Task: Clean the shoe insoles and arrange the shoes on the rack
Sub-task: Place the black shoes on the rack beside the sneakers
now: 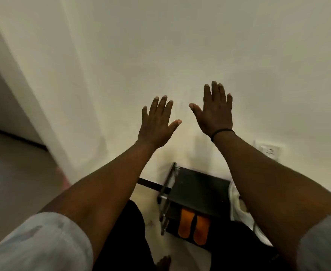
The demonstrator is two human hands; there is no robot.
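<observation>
My left hand (156, 124) and my right hand (215, 112) are both raised in front of the pale wall, fingers spread and straight, holding nothing. Far below them stands a small dark shoe rack (197, 188) with a metal frame, set against the wall. Two orange insoles (194, 225) lie side by side on a lower shelf of the rack. A white shoe (239, 210) sits at the rack's right side, partly hidden by my right forearm.
A white wall socket (270, 151) is low on the wall at the right. A wall corner and doorway (14, 118) lie to the left, with a dark floor strip. My bare foot (163, 262) shows on the pale floor.
</observation>
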